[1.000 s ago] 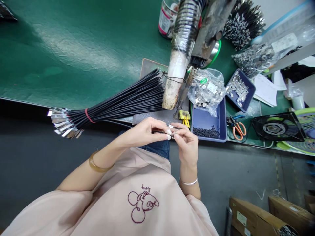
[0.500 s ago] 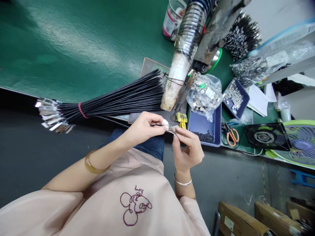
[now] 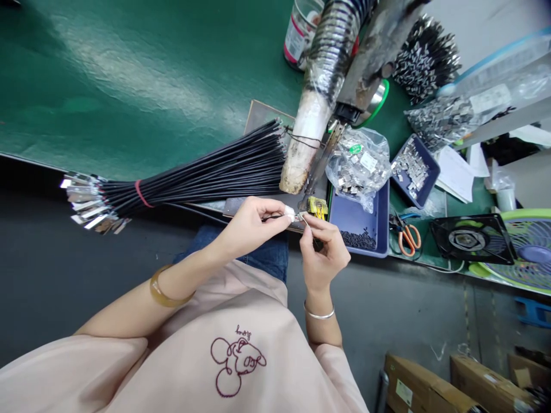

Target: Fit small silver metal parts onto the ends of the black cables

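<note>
My left hand (image 3: pixel 257 222) pinches a thin black cable near its end, with a white wrap on one fingertip. Fingertip to fingertip with it, my right hand (image 3: pixel 323 248) is closed on a small metal piece (image 3: pixel 302 217), and a thin silvery strand shows by its fingers. The fingers hide much of this piece, so I cannot make out its shape. Behind my hands lies a bundle of black cables (image 3: pixel 206 169), tied with a red band (image 3: pixel 142 194) and bearing shiny metal connectors (image 3: pixel 92 203) at the left end.
A wrapped hose (image 3: pixel 306 132) and a metal rod (image 3: pixel 322 163) hang down just beyond my hands. A yellow sponge (image 3: pixel 318 207) sits below them. Rightward are a blue tray (image 3: pixel 381 229), a bag of metal parts (image 3: pixel 359 163), orange-handled pliers (image 3: pixel 408 240) and a black fan (image 3: pixel 472 239).
My right hand has shifted slightly left and up, its fingers turning around the small metal piece. My left hand has stayed almost still.
</note>
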Demonstrator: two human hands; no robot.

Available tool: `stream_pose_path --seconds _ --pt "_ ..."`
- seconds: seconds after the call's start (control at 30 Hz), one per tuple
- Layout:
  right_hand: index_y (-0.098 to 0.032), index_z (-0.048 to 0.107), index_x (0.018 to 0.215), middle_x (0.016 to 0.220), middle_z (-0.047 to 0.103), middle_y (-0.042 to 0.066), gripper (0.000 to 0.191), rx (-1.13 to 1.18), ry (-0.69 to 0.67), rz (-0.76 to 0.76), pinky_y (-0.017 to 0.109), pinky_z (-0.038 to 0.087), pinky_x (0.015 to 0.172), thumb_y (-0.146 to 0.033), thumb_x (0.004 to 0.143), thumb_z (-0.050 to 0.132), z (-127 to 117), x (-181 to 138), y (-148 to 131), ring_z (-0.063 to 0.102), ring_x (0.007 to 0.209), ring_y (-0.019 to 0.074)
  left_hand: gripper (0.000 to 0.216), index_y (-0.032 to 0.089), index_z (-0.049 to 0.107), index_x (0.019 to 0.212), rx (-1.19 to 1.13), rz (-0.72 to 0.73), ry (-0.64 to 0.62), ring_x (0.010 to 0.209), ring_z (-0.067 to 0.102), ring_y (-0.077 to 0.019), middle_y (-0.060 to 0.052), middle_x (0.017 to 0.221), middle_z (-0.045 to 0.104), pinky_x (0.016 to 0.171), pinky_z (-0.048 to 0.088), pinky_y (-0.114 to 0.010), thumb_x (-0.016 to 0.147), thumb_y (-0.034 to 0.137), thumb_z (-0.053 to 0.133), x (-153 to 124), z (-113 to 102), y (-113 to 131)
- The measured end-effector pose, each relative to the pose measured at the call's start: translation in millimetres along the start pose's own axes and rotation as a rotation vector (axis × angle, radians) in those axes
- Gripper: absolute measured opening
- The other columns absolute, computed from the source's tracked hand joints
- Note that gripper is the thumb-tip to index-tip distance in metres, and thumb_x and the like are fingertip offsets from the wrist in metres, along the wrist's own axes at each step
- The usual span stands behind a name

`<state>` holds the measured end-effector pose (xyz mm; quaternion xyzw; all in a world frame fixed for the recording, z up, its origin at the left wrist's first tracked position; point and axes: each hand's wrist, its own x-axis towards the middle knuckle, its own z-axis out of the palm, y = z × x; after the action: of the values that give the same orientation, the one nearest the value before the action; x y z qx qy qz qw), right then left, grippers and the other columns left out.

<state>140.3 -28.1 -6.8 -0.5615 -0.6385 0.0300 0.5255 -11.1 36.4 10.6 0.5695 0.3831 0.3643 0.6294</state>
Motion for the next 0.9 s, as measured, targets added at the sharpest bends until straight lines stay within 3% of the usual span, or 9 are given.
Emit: stream_pose_path --seconds 0.23,0.9 --pt "-0.027 0.057 0.090 0.102 0.079 0.002 0.021 -0.174 -0.022 -0.199 0.029 0.064 0.077 -0.007 0.087 0.063 1.7 5.6 0.5 0.077 0.090 0.0155 0.021 0.012 0.065 0.065 0.024 0.010 0.054 0.063 0.052 -0.0109 -0.001 0.067 0.062 0.061 0.041 -0.023 0.082 0.025 0.063 1.2 2.5 -0.3" --pt "-0.023 0.057 0.085 0.101 0.080 0.008 0.023 -0.246 -0.034 -0.322 0.022 0.063 0.075 -0.004 0.081 0.070 0.7 9.1 2.2 0.078 0.085 0.0146 0.024 0.012 0.061 0.059 -0.025 -0.032 0.059 0.060 0.048 -0.0099 -0.001 0.062 0.058 0.057 0.038 -0.022 0.080 0.025 0.062 2.4 3.1 3.6"
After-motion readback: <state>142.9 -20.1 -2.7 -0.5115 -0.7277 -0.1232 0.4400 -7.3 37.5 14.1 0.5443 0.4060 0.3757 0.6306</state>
